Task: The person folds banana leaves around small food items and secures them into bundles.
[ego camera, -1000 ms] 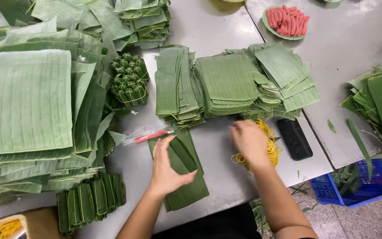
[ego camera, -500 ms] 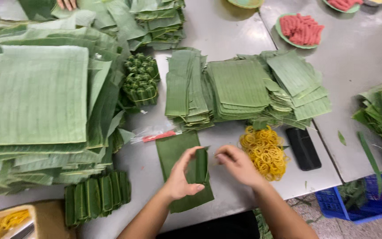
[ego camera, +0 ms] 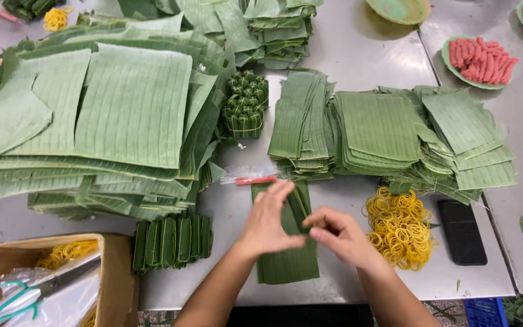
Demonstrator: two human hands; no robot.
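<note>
Two bare hands meet over a dark green folded banana-leaf strip (ego camera: pixel 286 263) lying on the grey steel table (ego camera: pixel 358 48), seen from the head camera looking straight down. The left hand (ego camera: pixel 267 224) rests on the strip with its fingers spread and curved down, pressing the leaf rather than closing round it. The right hand (ego camera: pixel 340 236) sits just at three o'clock of it, its fingertips pinched together on something small at the strip's edge; whether that is a band or a fold of leaf, I cannot tell.

A second ago the right hand was down on the heap of yellow rubber bands (ego camera: pixel 401 227), at three o'clock of the strip; half a second ago it was already coming back to the leaf. Now both hands are together, so to my eye a band has likely been fetched and the wrapping of this piece is under way.

At twelve o'clock of the hands lies a thin red stick in clear wrap (ego camera: pixel 252 178), and beyond it stacks of cut green leaf rectangles (ego camera: pixel 376 127). At nine o'clock sits a row of finished dark green leaf parcels (ego camera: pixel 174 239), and past that large pale green leaf sheets (ego camera: pixel 128 103). A black flat phone (ego camera: pixel 461 233) lies beyond the bands, and a green plate of pink sausages (ego camera: pixel 479 60) stands at two o'clock.
</note>
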